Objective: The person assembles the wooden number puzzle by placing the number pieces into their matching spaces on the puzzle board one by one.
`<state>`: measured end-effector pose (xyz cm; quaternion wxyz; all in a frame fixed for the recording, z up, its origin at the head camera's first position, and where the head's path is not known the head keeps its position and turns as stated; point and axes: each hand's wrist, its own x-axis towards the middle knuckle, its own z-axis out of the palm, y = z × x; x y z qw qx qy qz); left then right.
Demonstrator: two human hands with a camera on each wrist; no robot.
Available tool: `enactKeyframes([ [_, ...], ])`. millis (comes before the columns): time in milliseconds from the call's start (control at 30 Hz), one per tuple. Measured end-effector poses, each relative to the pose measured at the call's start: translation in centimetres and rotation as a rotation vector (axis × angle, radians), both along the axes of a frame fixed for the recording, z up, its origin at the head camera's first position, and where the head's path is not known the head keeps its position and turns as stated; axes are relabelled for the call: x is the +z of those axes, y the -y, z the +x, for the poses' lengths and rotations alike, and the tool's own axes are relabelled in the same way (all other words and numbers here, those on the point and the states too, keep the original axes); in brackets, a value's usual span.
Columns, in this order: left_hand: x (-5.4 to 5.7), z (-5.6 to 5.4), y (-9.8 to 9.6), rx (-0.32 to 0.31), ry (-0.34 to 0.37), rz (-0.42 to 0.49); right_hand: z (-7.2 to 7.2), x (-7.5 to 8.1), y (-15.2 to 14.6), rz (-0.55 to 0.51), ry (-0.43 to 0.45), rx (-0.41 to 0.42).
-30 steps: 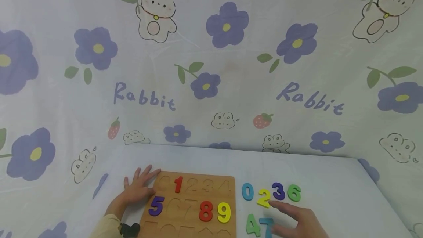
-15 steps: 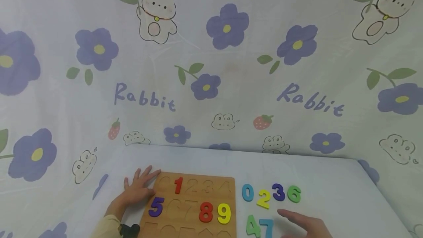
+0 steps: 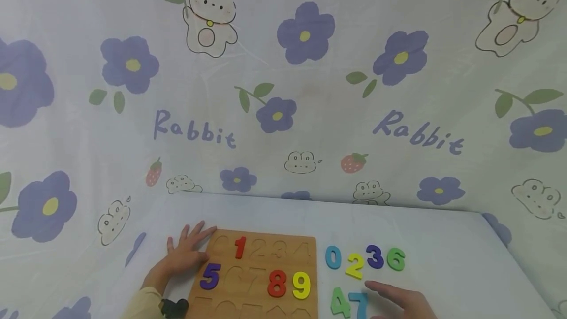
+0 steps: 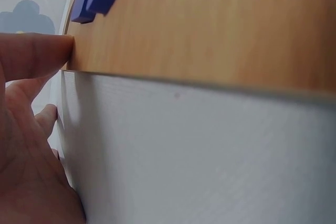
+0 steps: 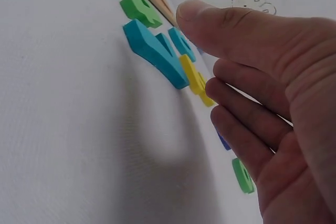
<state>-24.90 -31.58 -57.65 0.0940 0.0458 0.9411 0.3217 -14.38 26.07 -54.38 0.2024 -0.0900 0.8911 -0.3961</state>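
My left hand [image 3: 182, 256] rests at the left side of a wooden number puzzle board [image 3: 249, 263], fingers spread. Its thumb touches the board's edge in the left wrist view, and a fingertip reaches the top left corner. A red 1 [image 3: 240, 247], purple 5 [image 3: 210, 276], red 8 [image 3: 277, 283] and yellow 9 [image 3: 301, 285] lie on the board. Right of it, my right hand [image 3: 408, 303] hovers with nothing in its fingers. Nearest to it are the blue 7 [image 3: 358, 304] and yellow 2 [image 3: 354, 266]. In the right wrist view its fingers [image 5: 244, 135] are loosely extended.
Also on the white table [image 3: 460, 260] lie a blue 0 [image 3: 328, 258], purple 3 [image 3: 375, 256], green 6 [image 3: 395, 259] and green 4 [image 3: 340, 302]. A rabbit-and-flower printed cloth [image 3: 310, 78] hangs behind. The board's lower part is cut off in the head view.
My right hand has drawn back from over the yellow 2 and blue 7, toward the lower right, then shifted slightly left. The left hand and number pieces have stayed in place.
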Motion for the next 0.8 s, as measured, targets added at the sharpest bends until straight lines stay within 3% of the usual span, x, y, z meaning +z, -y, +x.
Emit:
enactKeyframes([
  [67, -0.1, 0.0, 0.0, -0.004, -0.005, 0.0, -0.1, -0.3, 0.0, 0.007, -0.025, 0.013],
  [167, 0.9, 0.3, -0.4, -0.007, -0.002, 0.014, -0.1, -0.7, 0.2, 0.024, -0.07, 0.029],
  [433, -0.4, 0.2, 0.0, -0.014, -0.055, 0.028, -0.1, -1.4, 1.0, 0.089, -0.1, 0.042],
  [633, -0.4, 0.1, 0.0, -0.014, -0.042, 0.014, 0.1, -1.8, 1.3, 0.138, -0.142, 0.071],
  [800, -0.5, 0.0, 0.0, -0.013, -0.04, 0.006, 0.2, -2.1, 1.7, 0.174, -0.166, 0.047],
])
